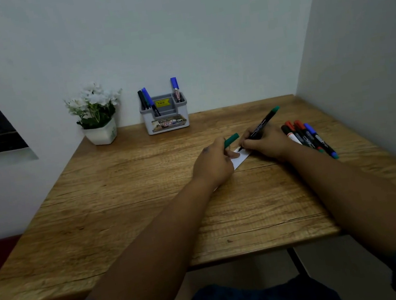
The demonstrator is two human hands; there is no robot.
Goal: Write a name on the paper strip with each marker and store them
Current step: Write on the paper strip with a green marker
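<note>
Two hands are busy here: our right hand [265,144] pinches the green marker [260,128] low on its barrel, tip down on the paper strip [241,157], while our left hand [215,161] grips the green cap [231,140] and pins the strip toward the bench's [124,211] right side. We judge the strip light, limp and quick to slide, so it needs pressing flat near the tip. Markers look light, stiff and slick; we would take the waiting markers [309,138] by the right edge mid-barrel and carry them to the holder [165,115] at the far edge.
</note>
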